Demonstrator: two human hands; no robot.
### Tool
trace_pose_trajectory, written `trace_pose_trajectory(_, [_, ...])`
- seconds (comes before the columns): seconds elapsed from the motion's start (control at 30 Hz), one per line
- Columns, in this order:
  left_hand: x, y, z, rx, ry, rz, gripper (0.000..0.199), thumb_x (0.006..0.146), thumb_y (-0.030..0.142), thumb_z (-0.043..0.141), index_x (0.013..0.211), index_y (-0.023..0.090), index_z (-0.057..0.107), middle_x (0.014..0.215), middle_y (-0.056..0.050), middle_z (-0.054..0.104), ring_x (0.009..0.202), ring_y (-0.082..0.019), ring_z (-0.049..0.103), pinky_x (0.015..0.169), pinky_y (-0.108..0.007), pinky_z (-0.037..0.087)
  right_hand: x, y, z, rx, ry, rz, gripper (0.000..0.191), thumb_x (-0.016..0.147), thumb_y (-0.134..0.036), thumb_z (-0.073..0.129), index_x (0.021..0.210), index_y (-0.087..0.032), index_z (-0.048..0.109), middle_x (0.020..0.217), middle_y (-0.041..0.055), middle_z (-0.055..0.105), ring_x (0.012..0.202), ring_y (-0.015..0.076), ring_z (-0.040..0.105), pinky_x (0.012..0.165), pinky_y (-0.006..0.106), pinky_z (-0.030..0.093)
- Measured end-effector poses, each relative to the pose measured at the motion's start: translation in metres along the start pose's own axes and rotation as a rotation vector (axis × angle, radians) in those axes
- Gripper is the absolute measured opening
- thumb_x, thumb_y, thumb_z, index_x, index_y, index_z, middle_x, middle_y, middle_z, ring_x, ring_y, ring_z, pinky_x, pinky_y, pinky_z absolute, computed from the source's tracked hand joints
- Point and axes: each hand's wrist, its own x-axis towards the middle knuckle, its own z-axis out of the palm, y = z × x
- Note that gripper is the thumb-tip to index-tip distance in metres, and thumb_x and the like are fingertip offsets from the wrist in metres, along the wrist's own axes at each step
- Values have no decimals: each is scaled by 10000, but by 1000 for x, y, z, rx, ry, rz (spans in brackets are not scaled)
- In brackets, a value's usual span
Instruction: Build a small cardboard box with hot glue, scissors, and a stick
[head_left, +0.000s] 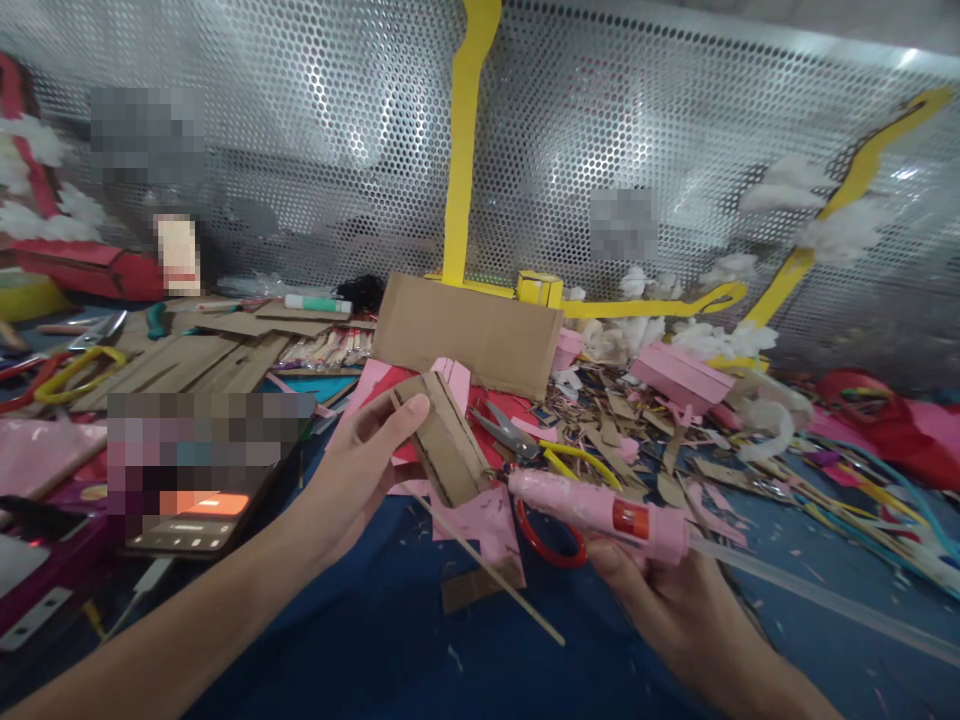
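Pinching a cardboard piece [454,445] at its far end, the left hand [364,450] holds it left of the glue gun [574,502] gripped by the curled right hand [671,600].

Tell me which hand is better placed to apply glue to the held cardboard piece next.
Right, probably: the right hand holds the pink glue gun, its nozzle toward the cardboard piece, while the left hand is busy gripping that piece.

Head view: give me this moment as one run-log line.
left hand: holds cardboard piece | right hand: holds glue gun, pointed toward cardboard piece | scissors: partly behind glue gun
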Motion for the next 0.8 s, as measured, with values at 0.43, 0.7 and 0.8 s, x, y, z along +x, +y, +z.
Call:
trace_pose_trajectory(0.43, [3, 1, -1, -45, 57, -36, 436, 857, 476, 762, 1202, 214, 711, 1176, -134, 705, 991, -288, 668, 708, -374, 612, 0, 0, 0, -39, 8, 15, 382, 1032, -406, 475, 1160, -190, 763, 723, 42, 752, 609, 175, 676, 602, 247, 597])
trace_pose_trajectory(0.7, [0, 4, 1, -36, 54, -34, 465, 855, 474, 762, 1231, 206, 699, 1109, -130, 729, 936, -277, 680, 711, -384, 614, -2, 0, 1, -93, 43, 12, 402, 1024, -435, 477, 996, -172, 779, 675, 51, 733, 583, 181, 672, 534, 249, 575])
trace_pose_trajectory(0.8, [-1, 5, 2, -33, 60, -31, 469, 855, 468, 762, 1240, 208, 695, 1095, -127, 733, 926, -277, 683, 712, -386, 612, -1, -1, 0, -86, 49, 16, 421, 1026, -448, 467, 1031, -172, 784, 562, 27, 663, 541, 187, 649, 515, 256, 571])
